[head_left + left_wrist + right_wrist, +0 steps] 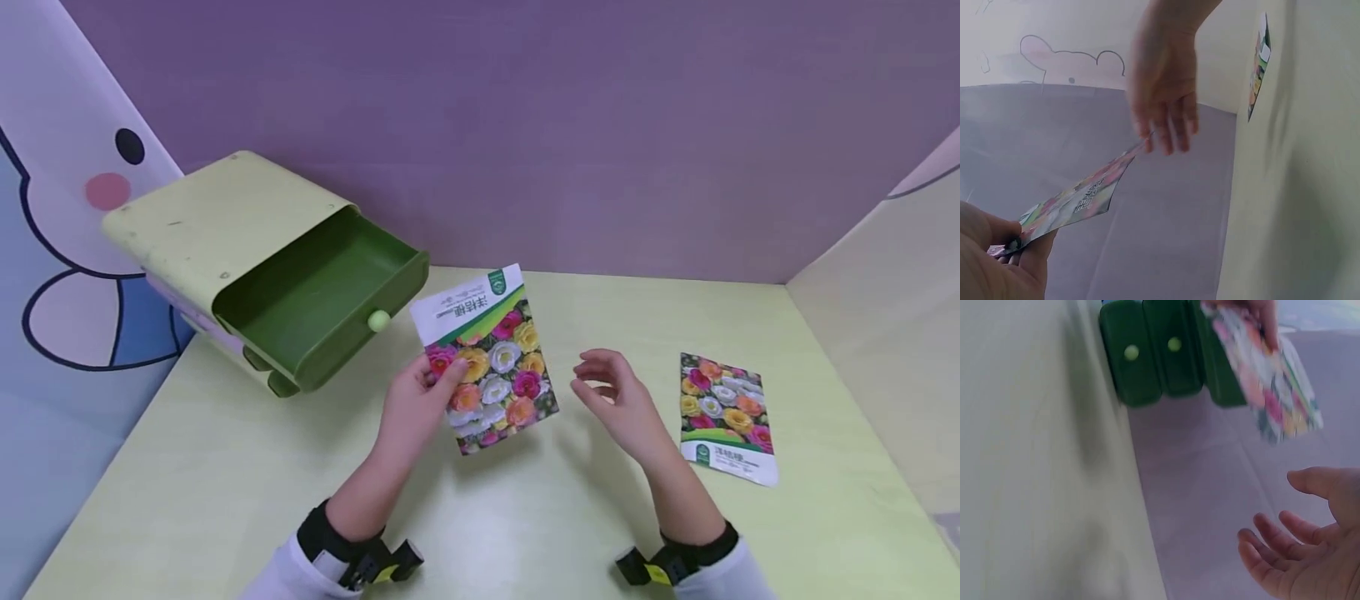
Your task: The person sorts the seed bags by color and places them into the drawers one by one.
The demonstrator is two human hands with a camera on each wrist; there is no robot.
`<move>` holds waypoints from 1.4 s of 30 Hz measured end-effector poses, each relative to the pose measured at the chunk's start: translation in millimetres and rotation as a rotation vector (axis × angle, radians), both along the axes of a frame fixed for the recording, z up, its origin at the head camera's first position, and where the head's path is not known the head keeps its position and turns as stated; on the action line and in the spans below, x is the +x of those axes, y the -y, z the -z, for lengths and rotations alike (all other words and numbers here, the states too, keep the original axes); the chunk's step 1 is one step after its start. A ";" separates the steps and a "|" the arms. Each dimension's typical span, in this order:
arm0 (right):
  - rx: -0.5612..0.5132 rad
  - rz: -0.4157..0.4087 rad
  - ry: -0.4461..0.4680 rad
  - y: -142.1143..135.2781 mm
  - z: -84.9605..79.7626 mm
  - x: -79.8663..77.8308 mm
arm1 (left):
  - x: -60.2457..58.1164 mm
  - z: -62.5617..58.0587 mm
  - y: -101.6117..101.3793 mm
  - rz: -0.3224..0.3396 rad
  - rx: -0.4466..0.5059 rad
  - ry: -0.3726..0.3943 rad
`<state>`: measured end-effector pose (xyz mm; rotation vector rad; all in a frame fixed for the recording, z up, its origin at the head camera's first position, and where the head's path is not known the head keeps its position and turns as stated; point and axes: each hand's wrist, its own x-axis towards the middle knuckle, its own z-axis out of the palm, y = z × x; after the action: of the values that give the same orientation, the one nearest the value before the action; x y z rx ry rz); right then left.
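Note:
My left hand [417,405] pinches a flower seed packet [504,377] by its left edge, thumb on the printed face, and holds it above the table. The packet has a white band with print at its far end and colourful blooms below. To its right my right hand [617,403] is held in the air with loosely bent fingers and nothing in them; the right wrist view shows a gap between this hand [1310,544] and the packet [1269,381]. A second, similar packet [727,412] lies on the table beyond my right hand, its white band toward me.
A cream drawer cabinet [225,221] stands at the back left. Its top green drawer [360,321] is pulled out, with nothing visible inside, and has a light green knob [378,321]. Lower drawers [1129,375] are shut. A purple backdrop [525,142] rises behind the table [810,533].

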<state>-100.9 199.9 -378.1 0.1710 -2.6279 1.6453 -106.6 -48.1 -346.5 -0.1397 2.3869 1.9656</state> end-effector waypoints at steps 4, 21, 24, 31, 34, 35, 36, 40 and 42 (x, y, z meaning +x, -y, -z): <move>0.076 0.050 0.016 -32.5 3.9 2.3 | 3.5 -7.7 10.2 0.054 0.061 0.027; 0.691 0.166 0.263 -164.2 23.6 9.5 | 27.0 -65.4 67.5 0.513 0.560 0.110; 0.729 0.196 0.311 -179.5 33.4 12.2 | 25.0 -78.7 81.4 0.525 0.679 0.109; 0.740 0.186 0.468 -192.2 43.9 9.7 | 8.5 -97.8 116.1 0.540 1.111 0.193; 0.746 0.177 0.490 -195.4 46.3 7.8 | -0.3 -100.8 126.7 0.518 1.234 0.269; 0.754 0.175 0.494 -195.9 46.6 7.3 | -3.0 -101.4 129.5 0.507 1.256 0.291; 0.762 0.172 0.499 -196.3 46.8 6.8 | -5.6 -101.8 131.9 0.496 1.269 0.307; 0.795 0.167 0.526 -195.8 46.4 5.3 | -13.7 -102.3 139.5 0.448 1.276 0.343; 0.813 0.162 0.538 -194.4 46.0 4.9 | -16.9 -101.9 141.8 0.411 1.276 0.362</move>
<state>-96.0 394.3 -424.1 -0.5250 -3.4284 0.5328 -123.6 -189.9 -244.6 0.0511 0.5959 2.4749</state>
